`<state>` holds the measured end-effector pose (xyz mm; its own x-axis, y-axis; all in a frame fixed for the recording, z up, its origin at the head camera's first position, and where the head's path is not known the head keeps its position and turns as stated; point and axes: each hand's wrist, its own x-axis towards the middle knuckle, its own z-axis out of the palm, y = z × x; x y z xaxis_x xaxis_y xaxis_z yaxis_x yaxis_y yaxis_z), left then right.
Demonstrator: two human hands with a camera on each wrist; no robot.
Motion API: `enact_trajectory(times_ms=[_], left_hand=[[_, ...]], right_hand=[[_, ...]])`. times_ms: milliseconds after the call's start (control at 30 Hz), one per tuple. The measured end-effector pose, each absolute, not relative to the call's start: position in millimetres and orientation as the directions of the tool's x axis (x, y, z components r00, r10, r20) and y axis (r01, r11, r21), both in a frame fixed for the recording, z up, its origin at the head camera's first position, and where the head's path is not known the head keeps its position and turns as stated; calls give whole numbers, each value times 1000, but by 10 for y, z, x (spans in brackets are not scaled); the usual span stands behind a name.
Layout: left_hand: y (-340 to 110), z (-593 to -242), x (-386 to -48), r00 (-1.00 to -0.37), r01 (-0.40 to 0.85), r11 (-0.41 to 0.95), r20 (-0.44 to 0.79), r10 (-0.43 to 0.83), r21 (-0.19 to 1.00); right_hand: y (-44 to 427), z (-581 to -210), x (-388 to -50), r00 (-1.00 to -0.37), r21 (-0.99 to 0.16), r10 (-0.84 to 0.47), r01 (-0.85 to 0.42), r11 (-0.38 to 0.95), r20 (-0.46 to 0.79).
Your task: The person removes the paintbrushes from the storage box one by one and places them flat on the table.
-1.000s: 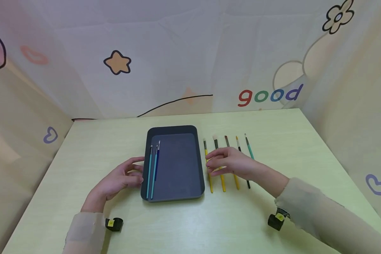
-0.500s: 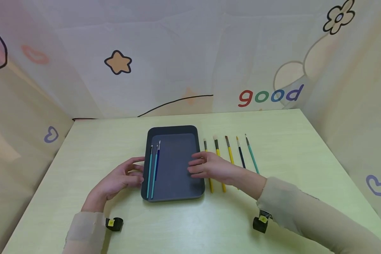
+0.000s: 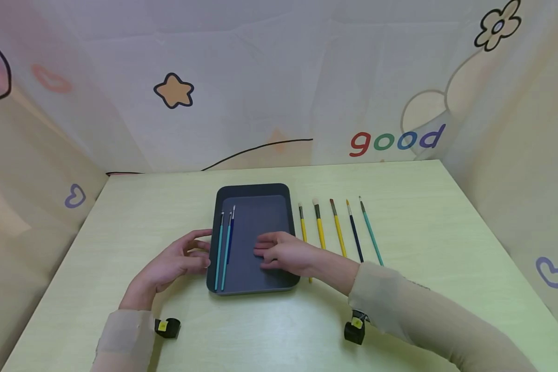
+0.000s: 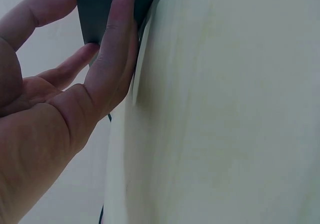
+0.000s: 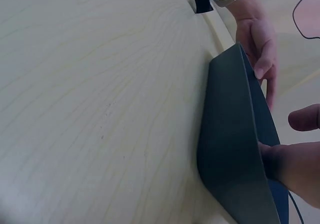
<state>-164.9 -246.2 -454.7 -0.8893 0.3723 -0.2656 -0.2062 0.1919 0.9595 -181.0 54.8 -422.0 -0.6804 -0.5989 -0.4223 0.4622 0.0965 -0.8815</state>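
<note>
A dark grey tray [image 3: 260,214] stands on the table. Along its left inner side lie two teal paintbrushes [image 3: 219,253] and a dark blue paintbrush [image 3: 231,235]. My left hand [image 3: 179,262] touches the tray's outer left wall, fingers extended; the left wrist view shows its fingertips against the wall [image 4: 97,12]. Over the right half of the tray hovers my right hand [image 3: 285,254], its fingers loosely extended and holding nothing visible. Right of the tray are three yellow paintbrushes [image 3: 320,227], a dark-handled paintbrush [image 3: 355,230] and a green paintbrush [image 3: 371,232], their lower ends partly hidden by my right arm.
The pale wooden table [image 3: 260,336] has printed cloth [image 3: 260,82] hung around its back and sides. A black wrist camera [image 3: 168,328] juts out beside my left sleeve, and another camera [image 3: 355,330] hangs below my right sleeve.
My right hand has moved left, from above the yellow paintbrushes to over the tray. The left hand, the tray and the paintbrushes have stayed in place.
</note>
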Motion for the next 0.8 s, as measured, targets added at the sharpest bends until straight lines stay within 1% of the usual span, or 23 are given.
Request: enact_trajectory(times_ms=[167, 467, 667, 800], left_hand=[[-2454, -4539, -1648, -888, -218, 189, -275, 369, 958], [-2450, -4524, -1663, -882, -226, 202, -288, 372, 953], [-2466, -4529, -1670, -881, -231, 205, -293, 372, 951], [-2471, -4539, -1671, -879, -232, 196, -292, 377, 953]], right_hand=[[406, -4265, -1814, -661, -878, -635, 476, 56, -399], [183, -4288, -1879, -647, -835, -640, 551, -17, -414], [74, -4300, -1923, -655, -843, -637, 537, -14, -407], [21, -4320, -1952, -652, -835, -635, 550, -19, -415]])
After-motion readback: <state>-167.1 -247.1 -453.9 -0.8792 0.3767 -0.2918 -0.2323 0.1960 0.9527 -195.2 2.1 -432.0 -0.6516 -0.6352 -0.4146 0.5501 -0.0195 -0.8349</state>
